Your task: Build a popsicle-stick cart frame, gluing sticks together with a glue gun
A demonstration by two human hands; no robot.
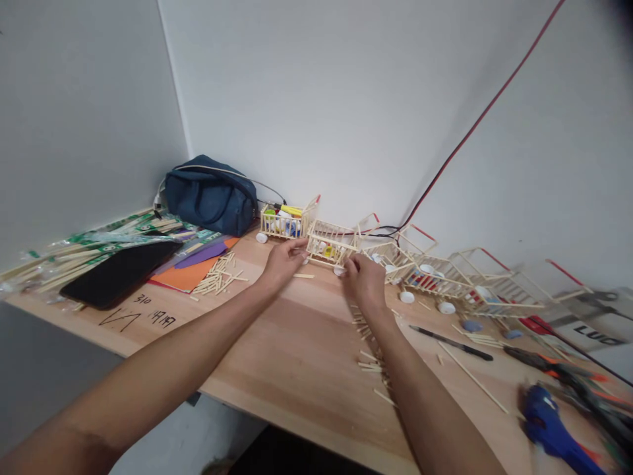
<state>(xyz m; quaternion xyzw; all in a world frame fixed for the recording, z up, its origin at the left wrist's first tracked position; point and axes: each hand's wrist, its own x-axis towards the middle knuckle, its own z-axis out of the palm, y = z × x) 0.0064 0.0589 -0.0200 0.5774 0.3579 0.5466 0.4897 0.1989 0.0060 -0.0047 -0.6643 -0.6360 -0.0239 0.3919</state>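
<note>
At the back of the table, a miniature shopping cart made of thin wooden sticks stands between my two hands, with small yellow and red pieces inside. My left hand reaches to its left end, thumb and fingers closed at the lower corner. On the opposite end, my right hand has its fingers curled in a pinch at the front right corner, by a white wheel. Part of the grip is hidden behind the fingers. Left of this cart stands another stick cart filled with colourful small items.
More stick carts with red handles line the wall to the right. Cut sticks, a phone, coloured paper and a blue bag lie left. A pen, pliers and a blue glue gun lie right.
</note>
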